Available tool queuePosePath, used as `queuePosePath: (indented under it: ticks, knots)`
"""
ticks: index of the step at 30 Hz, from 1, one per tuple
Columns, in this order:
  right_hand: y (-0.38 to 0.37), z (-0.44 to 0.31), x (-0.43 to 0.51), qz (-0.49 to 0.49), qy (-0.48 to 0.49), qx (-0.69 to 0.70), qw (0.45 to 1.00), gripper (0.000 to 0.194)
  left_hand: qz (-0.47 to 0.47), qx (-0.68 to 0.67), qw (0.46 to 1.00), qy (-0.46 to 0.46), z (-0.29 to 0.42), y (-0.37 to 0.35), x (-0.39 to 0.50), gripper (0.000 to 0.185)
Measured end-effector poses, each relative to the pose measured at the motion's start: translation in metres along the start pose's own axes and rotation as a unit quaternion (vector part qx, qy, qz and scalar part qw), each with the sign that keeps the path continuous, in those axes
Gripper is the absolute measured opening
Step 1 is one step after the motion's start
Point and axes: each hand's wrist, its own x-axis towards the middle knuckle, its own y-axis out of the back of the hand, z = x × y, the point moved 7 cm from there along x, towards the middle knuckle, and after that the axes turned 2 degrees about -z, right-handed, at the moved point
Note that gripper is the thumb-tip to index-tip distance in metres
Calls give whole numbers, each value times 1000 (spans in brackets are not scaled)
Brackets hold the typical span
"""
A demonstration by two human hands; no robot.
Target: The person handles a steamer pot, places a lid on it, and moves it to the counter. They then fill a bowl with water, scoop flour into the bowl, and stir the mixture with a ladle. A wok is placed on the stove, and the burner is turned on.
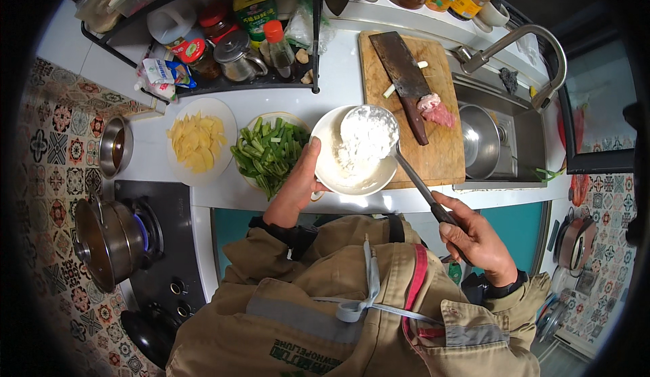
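My left hand (300, 174) grips the left rim of a white bowl (375, 186), thumb on top. My right hand (477, 240) is closed around the dark handle of a metal ladle (416, 176). The ladle's head is over the bowl and heaped with a white, lumpy substance (373, 132) that I cannot identify. Left of the bowl are a plate of cut green vegetables (269, 148) and a white plate of sliced yellowish pieces (197, 140). Behind on the right, a cleaver (401, 67) lies on a wooden cutting board (444, 166) beside raw meat (437, 113).
A lidded pot (117, 240) sits over a blue flame on the stove (172, 240) at left. A small metal bowl (116, 148) holds dark liquid. A rack (228, 90) of jars and bottles stands behind; a faucet (523, 31) arches over the sink (530, 148) holding a metal bowl (477, 140).
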Motion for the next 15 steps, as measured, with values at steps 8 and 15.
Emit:
queuePosePath:
  ticks: [8,15]
  knots:
    - [0,-6,2,152,212,-304,916,56,-5,-20,1000,4,6,-5,1,76]
    - [-14,10,18,196,217,-486,823,57,1,8,1000,0,10,-7,-1,75]
